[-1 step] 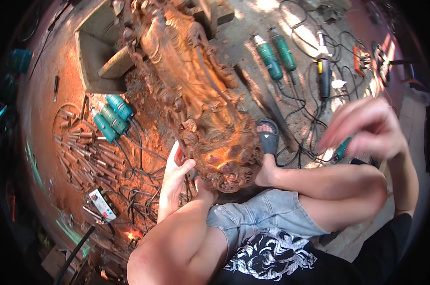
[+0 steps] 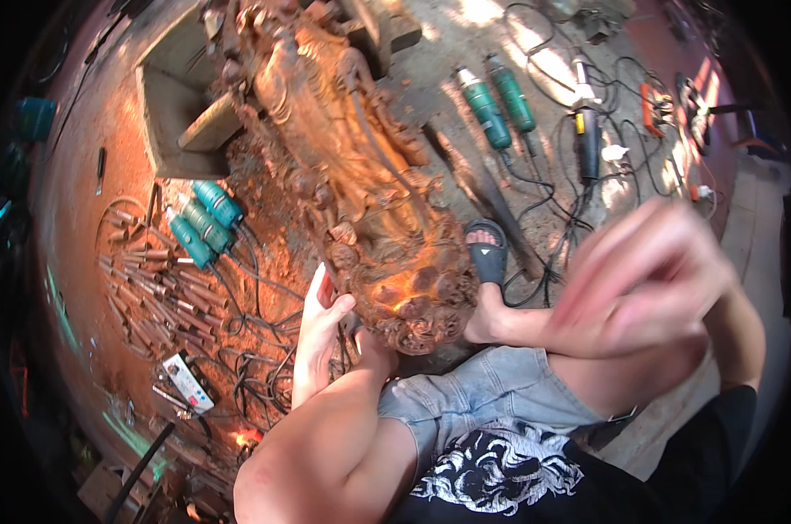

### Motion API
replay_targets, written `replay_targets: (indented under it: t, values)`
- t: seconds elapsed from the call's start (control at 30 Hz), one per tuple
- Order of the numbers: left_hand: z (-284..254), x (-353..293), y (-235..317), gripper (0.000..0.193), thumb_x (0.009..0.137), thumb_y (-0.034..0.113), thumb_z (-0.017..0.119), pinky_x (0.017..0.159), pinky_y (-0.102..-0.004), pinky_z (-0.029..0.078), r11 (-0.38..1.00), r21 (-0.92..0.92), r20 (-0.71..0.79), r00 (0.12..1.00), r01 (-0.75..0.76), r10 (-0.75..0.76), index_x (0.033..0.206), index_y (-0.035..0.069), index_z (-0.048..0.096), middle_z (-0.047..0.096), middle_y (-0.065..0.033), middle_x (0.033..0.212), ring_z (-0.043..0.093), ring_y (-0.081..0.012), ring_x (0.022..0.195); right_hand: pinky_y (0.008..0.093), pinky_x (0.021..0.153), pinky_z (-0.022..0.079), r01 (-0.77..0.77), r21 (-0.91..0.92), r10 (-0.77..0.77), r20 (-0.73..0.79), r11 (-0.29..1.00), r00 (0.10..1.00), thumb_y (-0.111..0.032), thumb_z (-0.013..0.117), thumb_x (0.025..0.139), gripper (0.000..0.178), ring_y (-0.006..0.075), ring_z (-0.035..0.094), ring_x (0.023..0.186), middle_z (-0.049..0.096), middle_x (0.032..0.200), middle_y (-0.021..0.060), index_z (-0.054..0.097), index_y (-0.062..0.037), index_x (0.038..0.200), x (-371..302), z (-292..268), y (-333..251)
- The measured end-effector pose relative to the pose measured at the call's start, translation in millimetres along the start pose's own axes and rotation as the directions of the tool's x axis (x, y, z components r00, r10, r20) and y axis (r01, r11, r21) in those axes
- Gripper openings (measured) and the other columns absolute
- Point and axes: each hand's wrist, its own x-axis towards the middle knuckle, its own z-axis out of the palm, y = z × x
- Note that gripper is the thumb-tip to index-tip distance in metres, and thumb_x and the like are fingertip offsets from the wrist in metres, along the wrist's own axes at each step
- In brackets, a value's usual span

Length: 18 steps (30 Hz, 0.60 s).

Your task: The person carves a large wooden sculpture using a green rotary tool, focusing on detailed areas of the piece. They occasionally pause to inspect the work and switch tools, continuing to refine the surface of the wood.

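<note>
A carved reddish-brown wooden statue (image 2: 326, 131) lies lengthwise before me, its ornate rounded end between my feet. My left hand (image 2: 319, 327) is at the left side of that end, fingers stretched along it and thumb apart. Nothing shows in its grasp, though part of the fingers is hidden by the carving. Over my right knee my right hand (image 2: 644, 284) hangs in the air, away from the statue. Motion smears its fingers, so whether it holds anything cannot be made out.
Many chisel-like metal tools (image 2: 155, 297) lie fanned at left beside green power tools (image 2: 205, 223) and tangled cords. A white power strip (image 2: 188, 382) is nearer. A wooden box (image 2: 164, 113) stands behind. At right are green grinders (image 2: 483, 109), a black grinder (image 2: 588, 144) and a wooden bar (image 2: 478, 188).
My right hand has swung down and slightly left, now covering the shin. My left hand stays against the statue. The whole view has shifted slightly.
</note>
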Motion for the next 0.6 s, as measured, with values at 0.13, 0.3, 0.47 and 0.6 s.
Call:
replay_targets:
  t: [0.13,0.3,0.47,0.6]
  values:
    - [10.5,26.2,-22.2,0.090,0.087,0.021,0.087,0.124,-0.0386,0.033,0.996,-0.083,0.054,0.998,-0.027,0.031,0.160,-0.001,0.039,0.050,-0.0101,0.158,0.047,-0.0241,0.146,0.0390,0.097,0.059,0.330,0.105,-0.320,-0.101,0.938,0.942,-0.014,0.077,0.094,0.026,0.0270,0.075,0.109,0.077,0.114,0.0185,0.078,0.0013,0.115,6.7,77.9,-17.4]
    - [-14.1,10.2,-15.8,0.094,0.089,0.033,0.088,0.123,-0.0386,0.032,0.997,-0.017,0.018,0.997,-0.076,0.076,0.161,0.000,0.037,0.048,-0.0101,0.159,0.047,-0.0247,0.145,0.0393,0.098,0.059,0.579,0.245,-0.543,-0.202,0.778,0.815,-0.015,0.077,0.094,0.027,0.0274,0.074,0.109,0.077,0.114,0.0185,0.077,0.0010,0.116,17.2,137.5,9.7]
    - [-12.0,6.1,-16.4,0.096,0.089,0.036,0.087,0.123,-0.0387,0.033,1.000,-0.004,-0.037,0.999,-0.007,0.007,0.162,0.000,0.035,0.047,-0.0098,0.159,0.046,-0.0253,0.145,0.0396,0.098,0.058,0.681,0.266,-0.601,-0.325,0.682,0.730,-0.016,0.077,0.094,0.029,0.0277,0.074,0.110,0.077,0.115,0.0184,0.077,0.0007,0.117,13.8,157.6,26.7]
    - [-13.6,4.6,-26.0,0.096,0.089,0.035,0.087,0.122,-0.0379,0.035,0.999,0.015,-0.105,0.994,-0.040,0.042,0.162,0.002,0.034,0.047,-0.0099,0.159,0.045,-0.0244,0.145,0.0399,0.099,0.058,0.723,0.277,-0.623,-0.373,0.632,0.687,-0.017,0.076,0.094,0.030,0.0280,0.073,0.111,0.076,0.115,0.0184,0.076,0.0005,0.118,19.9,179.6,28.6]
